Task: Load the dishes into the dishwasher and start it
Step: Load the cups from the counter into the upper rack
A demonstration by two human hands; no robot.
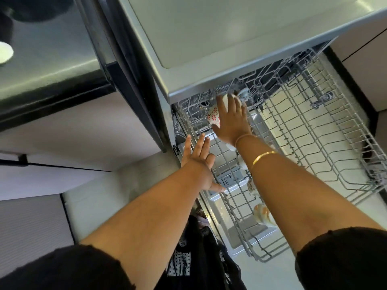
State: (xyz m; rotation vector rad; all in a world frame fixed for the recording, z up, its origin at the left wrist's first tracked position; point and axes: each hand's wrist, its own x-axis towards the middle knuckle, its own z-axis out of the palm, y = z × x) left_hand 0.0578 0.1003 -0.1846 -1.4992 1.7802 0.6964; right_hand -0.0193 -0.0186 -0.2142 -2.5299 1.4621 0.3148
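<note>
**Rack (326, 143) pulled out, both hands at its left side**

Wire rack of the dishwasher (201, 88) is slid right out over the open door (247, 233), seen from straight above. Right hand (230, 120) is at the rack's far left corner. Its fingers are stretched out fairly straight and a bit spread, lying over a white cup (226, 99) rather than curled round it. Just to the left of that hand, touching it as far as I can see, there's a white bowl with red flowers (213, 118) sitting tilted in the wires.

Left hand (199, 160) is flat and spread with straight fingers, resting on the rack's left edge and holding nothing.

More cups run along that same left edge, mostly tucked under the right forearm:
- a plain white one (230, 147) right by the wrist
- a patterned one (251, 185) about midway down the edge
- one with orange marks (262, 213) closest to the near left corner

Gold bangle (264, 155) sits on the right wrist, and both arms have black sleeves (62, 268).
</note>
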